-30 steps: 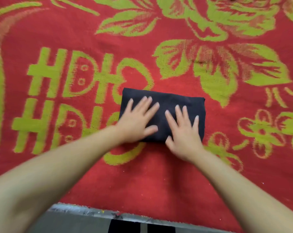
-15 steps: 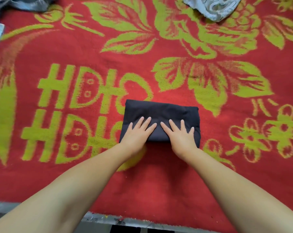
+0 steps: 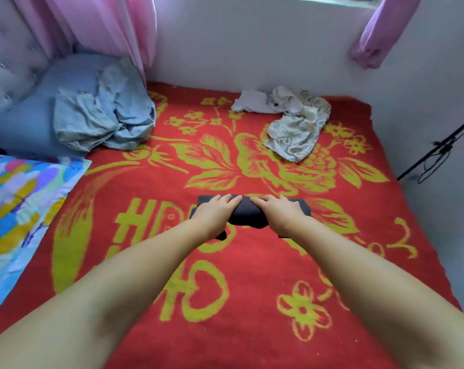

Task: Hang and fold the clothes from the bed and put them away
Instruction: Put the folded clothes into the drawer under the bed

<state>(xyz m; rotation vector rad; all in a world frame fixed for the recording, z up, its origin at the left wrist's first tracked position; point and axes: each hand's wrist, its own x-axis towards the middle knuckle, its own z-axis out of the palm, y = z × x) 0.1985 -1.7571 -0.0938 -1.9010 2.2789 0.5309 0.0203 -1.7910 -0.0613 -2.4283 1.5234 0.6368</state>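
Observation:
A folded black garment (image 3: 248, 214) is held over the middle of the red blanket (image 3: 252, 275) on the bed. My left hand (image 3: 216, 213) grips its left end and my right hand (image 3: 280, 213) grips its right end, fingers lying over the top. The cloth sags a little between the hands, and dark corners hang below both wrists. A crumpled grey-blue garment (image 3: 103, 115) lies at the far left of the bed. A cream patterned garment (image 3: 297, 129) lies loose at the far right, with a white cloth (image 3: 252, 102) beside it.
A colourful quilt (image 3: 20, 195) covers the bed's left edge, and a blue pillow (image 3: 25, 123) leans on the padded headboard. Pink curtains (image 3: 113, 30) hang at the back. White walls close the far and right sides. A black stand (image 3: 438, 153) leans at the right.
Both hands went from pressing flat on the folded black garment to gripping its ends and raising it. My view lifted, showing the whole bed and the far clothes.

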